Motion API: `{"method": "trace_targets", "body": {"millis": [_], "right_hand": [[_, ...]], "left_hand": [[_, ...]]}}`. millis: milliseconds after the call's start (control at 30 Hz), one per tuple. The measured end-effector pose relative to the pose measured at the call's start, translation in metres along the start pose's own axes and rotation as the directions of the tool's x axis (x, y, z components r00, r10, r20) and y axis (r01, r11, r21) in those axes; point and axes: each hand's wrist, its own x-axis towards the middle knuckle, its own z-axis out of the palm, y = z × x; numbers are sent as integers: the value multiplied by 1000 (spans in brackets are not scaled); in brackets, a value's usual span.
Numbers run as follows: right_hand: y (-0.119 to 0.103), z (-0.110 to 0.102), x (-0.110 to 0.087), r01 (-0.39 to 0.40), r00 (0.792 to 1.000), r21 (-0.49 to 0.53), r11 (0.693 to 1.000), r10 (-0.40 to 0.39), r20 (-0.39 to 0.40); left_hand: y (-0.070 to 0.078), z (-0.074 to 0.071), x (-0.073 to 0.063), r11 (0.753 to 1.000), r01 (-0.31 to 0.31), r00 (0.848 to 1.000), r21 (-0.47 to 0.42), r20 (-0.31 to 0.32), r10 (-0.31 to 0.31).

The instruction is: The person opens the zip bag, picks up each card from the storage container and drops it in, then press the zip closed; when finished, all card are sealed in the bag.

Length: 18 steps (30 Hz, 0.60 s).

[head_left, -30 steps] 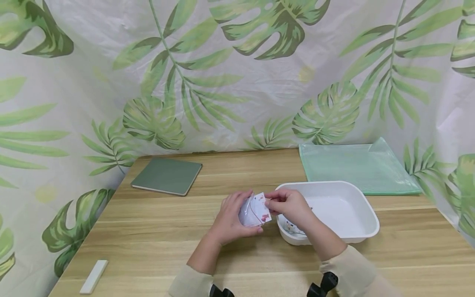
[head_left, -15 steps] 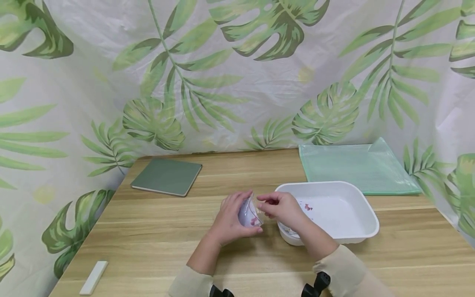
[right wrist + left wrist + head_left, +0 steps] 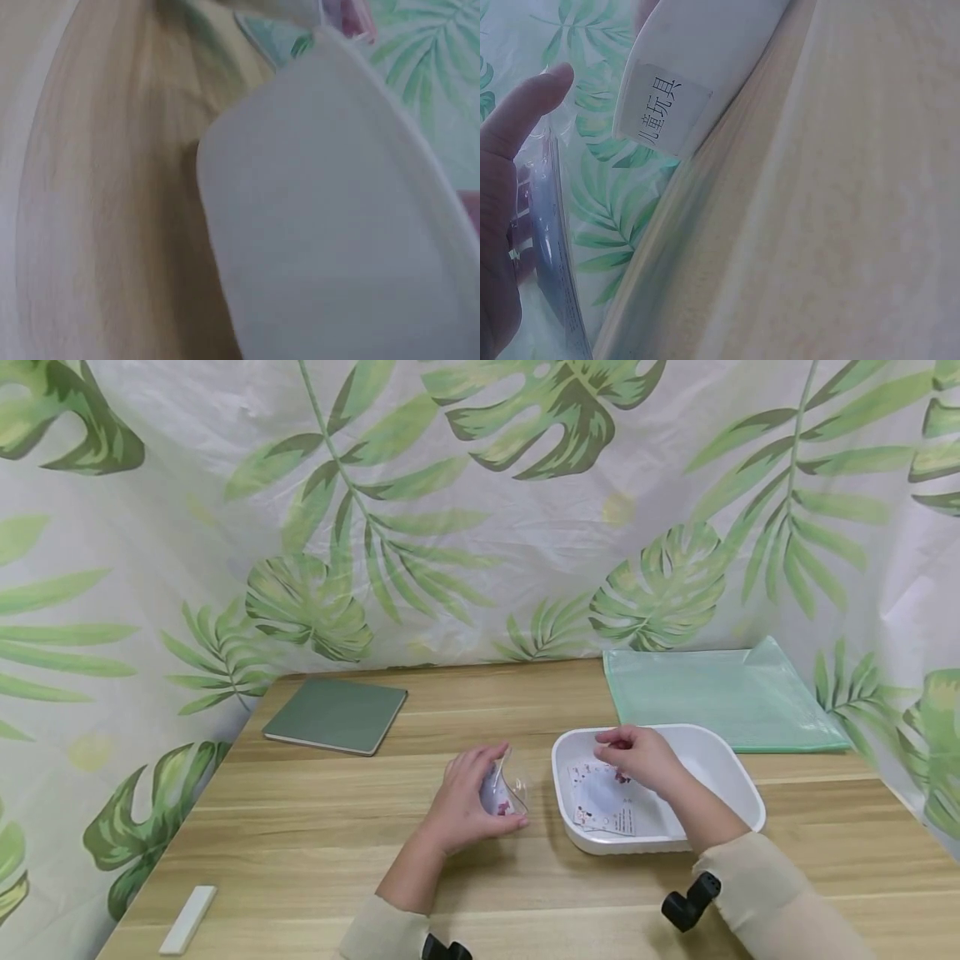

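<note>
- Left of the white tub (image 3: 723, 797), I see the person's left hand (image 3: 467, 803) grasping a clear packet (image 3: 495, 799), its fingers curved over the far side and its thumb along the near side. The packet stands on edge in that grip, with blue-white and a touch of red print showing through the plastic.
- From below, the left forearm runs forward and a little rightward, its beige sleeve (image 3: 393, 928) ending short of the wrist.
- Over the tub, the right hand (image 3: 647, 767) hangs back upward, fingers drawn in close to the thumb and pointing left. I can't tell whether anything is pinched there; the fingertips are partly hidden.
- That forearm angles in from the lower right, across the tub's near rim, with a black device (image 3: 690, 902) near the cuff.
- Beneath the right hand, printed paper (image 3: 598, 800) lies at the tub's left end.
- On the tub's side facing the left wrist camera, a label (image 3: 666, 111) carries dark lettering.
- Farther back on the tabletop (image 3: 480, 710) lie a green notebook (image 3: 337, 717) at left and a pale green pouch (image 3: 712, 693) behind the tub.
- Toward the near left edge rests a white bar (image 3: 189, 920).
</note>
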Motion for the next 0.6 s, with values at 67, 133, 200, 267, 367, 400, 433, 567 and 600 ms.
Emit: {"method": "trace_targets", "body": {"millis": [67, 133, 200, 267, 367, 400, 433, 567, 600], "right_hand": [[7, -1, 3, -11, 1000, -65, 998, 12, 14], [12, -1, 5, -1, 1000, -126, 992, 4, 25], [15, -1, 7, 14, 999, -185, 983, -8, 32], [17, 1, 9, 21, 999, -224, 974, -13, 37], [18, 3, 9, 7, 999, -267, 964, 5, 46], [19, 5, 9, -1, 999, -277, 961, 14, 47], [19, 5, 9, 0, 999, -288, 958, 15, 51], [20, 8, 9, 9, 999, -330, 944, 9, 51], [21, 9, 9, 14, 999, -342, 939, 3, 49]], "left_hand": [[0, 0, 0, 1000, 1, 1000, 1, 1, -1], [1, 0, 0, 1000, 2, 1000, -2, 1, -2], [1, -1, 0, 1000, 5, 1000, -6, 2, -5], [1, -1, 0, 1000, 6, 1000, -10, 5, -6], [0, 0, 0, 1000, 2, 1000, -2, 3, -2], [0, 0, 0, 1000, 2, 1000, -1, 5, -2], [0, 1, 0, 1000, 2, 1000, -2, 6, -2], [0, 1, 0, 1000, 9, 1000, -8, 9, -9], [0, 1, 0, 1000, 11, 1000, -8, 8, -11]]}}
